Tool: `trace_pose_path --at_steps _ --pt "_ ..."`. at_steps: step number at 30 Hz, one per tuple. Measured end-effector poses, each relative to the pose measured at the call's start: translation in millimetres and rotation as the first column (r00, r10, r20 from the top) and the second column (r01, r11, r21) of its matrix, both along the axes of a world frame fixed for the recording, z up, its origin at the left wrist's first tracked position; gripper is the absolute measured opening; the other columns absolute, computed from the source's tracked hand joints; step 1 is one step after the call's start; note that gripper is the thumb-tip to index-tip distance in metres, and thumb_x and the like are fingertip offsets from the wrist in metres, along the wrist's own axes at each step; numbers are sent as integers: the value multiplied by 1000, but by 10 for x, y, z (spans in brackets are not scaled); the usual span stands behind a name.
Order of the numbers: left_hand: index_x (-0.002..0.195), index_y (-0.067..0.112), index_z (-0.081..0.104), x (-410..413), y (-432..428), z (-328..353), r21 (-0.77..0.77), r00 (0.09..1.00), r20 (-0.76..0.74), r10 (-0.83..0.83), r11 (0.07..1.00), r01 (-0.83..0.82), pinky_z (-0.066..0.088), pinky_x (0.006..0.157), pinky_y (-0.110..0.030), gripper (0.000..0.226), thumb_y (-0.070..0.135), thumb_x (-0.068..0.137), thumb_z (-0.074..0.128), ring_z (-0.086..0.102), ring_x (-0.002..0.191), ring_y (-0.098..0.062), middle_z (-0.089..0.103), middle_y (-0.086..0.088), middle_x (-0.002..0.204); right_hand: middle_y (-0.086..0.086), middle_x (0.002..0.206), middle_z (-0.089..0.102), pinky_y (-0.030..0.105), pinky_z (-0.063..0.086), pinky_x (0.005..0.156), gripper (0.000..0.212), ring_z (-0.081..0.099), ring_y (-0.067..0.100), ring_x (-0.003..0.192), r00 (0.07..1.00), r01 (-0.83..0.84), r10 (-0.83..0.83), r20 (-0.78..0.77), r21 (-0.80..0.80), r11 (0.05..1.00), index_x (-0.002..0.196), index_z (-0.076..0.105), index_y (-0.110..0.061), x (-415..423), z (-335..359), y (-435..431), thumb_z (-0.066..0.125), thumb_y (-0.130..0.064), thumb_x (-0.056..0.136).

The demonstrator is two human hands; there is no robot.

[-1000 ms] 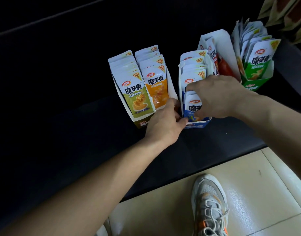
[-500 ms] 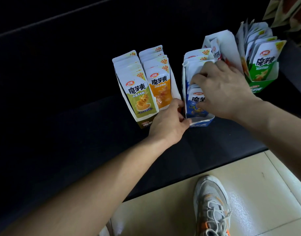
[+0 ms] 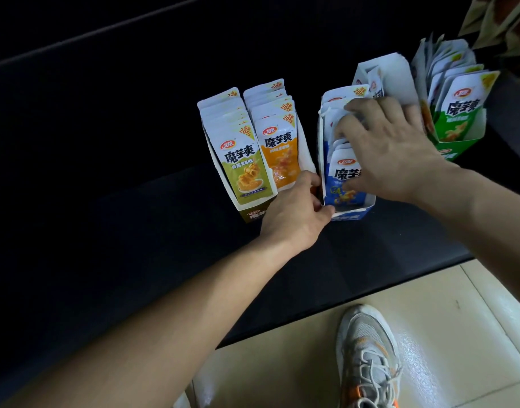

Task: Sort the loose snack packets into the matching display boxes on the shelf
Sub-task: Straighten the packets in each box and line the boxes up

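Four display boxes stand in a row on a dark shelf. The blue box [image 3: 353,214] holds several blue packets [image 3: 339,184]. My left hand [image 3: 294,213] grips the blue box's front left corner. My right hand [image 3: 382,148] lies spread over the blue packets, fingers pressing into the row; whether it pinches one packet I cannot tell. To the left, a brown box [image 3: 253,214] holds olive-green packets [image 3: 247,172] and orange packets [image 3: 281,160]. Behind the right hand stands a white box [image 3: 397,75] with red packets, mostly hidden. The green box [image 3: 456,148] at far right is full of green packets [image 3: 462,113].
The dark shelf [image 3: 135,231] stretches left and ends at a front edge above pale floor tiles [image 3: 282,372]. My grey and orange shoe [image 3: 367,357] stands on the tiles. Brownish bags [image 3: 506,22] hang at the top right corner.
My right hand has slid from the front of the blue packets toward the back of the row. The left hand stays on the blue box's corner.
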State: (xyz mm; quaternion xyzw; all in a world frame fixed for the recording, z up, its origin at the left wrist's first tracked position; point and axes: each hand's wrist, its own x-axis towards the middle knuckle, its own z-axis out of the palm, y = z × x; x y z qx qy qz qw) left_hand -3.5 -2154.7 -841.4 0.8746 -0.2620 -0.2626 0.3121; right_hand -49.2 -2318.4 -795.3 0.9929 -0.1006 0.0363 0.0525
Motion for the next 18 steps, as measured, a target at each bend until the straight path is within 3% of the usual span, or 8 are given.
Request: trace_pose_path --at_steps 3,6,11,18 --pt "128 30 45 1 2 3 0 1000 2 -4 1000 4 61 75 -43 45 35 92 71 69 77 -16 67 10 99 18 122 46 50 34 87 99 44 37 107 999 10 -11 37 16 1000 125 41 -16 3 7 -5 95 -41 46" --pt "127 30 45 5 8 10 -5 1000 0 -1 1000 1 60 74 -43 45 35 91 71 69 77 -16 67 10 97 19 123 48 50 34 89 124 46 37 110 999 52 -52 4 9 999 142 31 -13 8 7 -18 95 -48 43" --pt "128 30 45 4 14 26 9 1000 12 -3 1000 3 58 75 -38 45 36 91 71 66 83 -14 67 11 99 9 118 55 46 35 98 98 55 33 109 990 34 -35 -139 -12 999 126 53 -18 7 80 -26 89 -63 46" --pt "128 28 45 5 7 43 5 1000 16 -4 1000 4 57 76 -37 46 36 92 71 64 88 -14 67 10 101 4 108 71 39 42 91 88 64 30 98 974 8 -1 -226 30 1000 128 49 -25 -28 140 -5 85 -61 57"
